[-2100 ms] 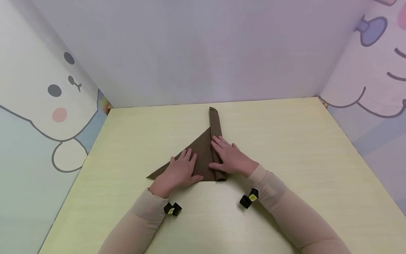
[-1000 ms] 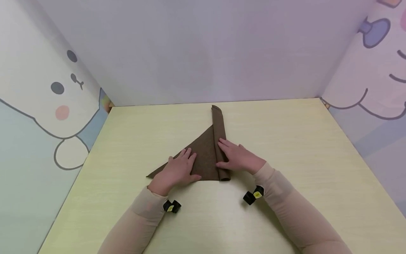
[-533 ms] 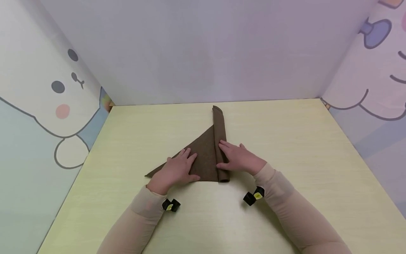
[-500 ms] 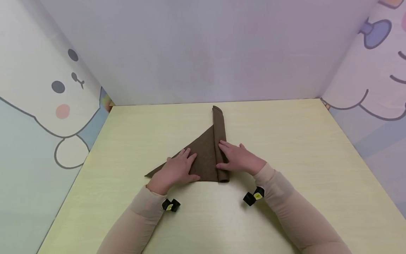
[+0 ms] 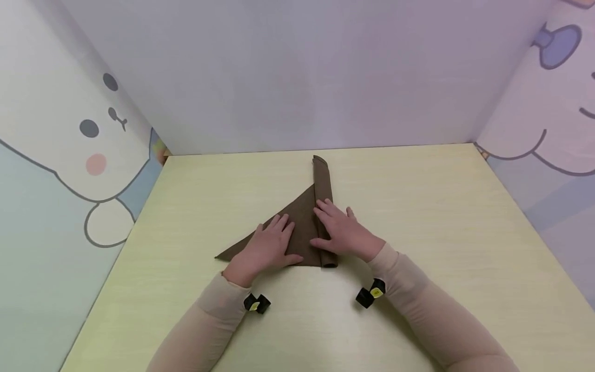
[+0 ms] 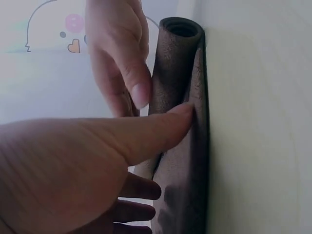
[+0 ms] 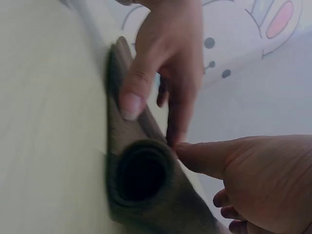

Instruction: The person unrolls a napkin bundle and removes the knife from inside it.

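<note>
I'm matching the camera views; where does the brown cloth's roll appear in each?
Head: roll just right of centre, partly under the right hand.
Left wrist: roll at upper middle, open end near the top.
Right wrist: roll at lower middle, open end facing the camera.
Shared landmark: left hand, in every view.

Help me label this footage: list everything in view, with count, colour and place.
cloth: 1, brown, on the table; rolled along its right side in the head view, the rest flat and tapering to a point at left
table: 1, pale yellow, under the cloth
back wall: 1, pale lilac, behind the table
side walls: 2, mostly white and pale blue, left and right of the table, with cartoon prints
cameras: 2, black with yellow patches, one at each wrist
sleeves: 2, beige, on the arms
left hand: 1, bare, on the flat part
right hand: 1, bare, on the rolled part
</note>
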The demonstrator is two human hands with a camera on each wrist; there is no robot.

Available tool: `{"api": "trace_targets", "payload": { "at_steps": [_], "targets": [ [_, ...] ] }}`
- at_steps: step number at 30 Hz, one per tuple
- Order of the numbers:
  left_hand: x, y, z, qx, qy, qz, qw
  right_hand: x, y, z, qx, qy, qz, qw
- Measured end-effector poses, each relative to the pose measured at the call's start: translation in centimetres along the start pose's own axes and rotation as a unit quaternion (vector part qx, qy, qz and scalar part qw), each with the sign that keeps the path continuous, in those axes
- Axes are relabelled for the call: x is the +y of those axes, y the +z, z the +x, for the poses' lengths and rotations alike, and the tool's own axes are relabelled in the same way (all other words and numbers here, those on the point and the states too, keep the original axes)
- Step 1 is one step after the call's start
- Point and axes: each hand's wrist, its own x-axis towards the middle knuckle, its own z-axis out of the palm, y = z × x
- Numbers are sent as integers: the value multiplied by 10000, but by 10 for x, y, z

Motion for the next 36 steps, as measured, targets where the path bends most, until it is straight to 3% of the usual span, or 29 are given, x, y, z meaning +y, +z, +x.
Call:
{"api": "trace_targets", "payload": {
  "at_steps": [9,36],
  "targets": [
    [4,1,0,-234,-199,-121,9995,-4,17,6,204,11,-264,9994],
    [4,-2,0,-334,-198,-55,9992,2,1,-1,-35,240,-164,9996]
  ]
}}
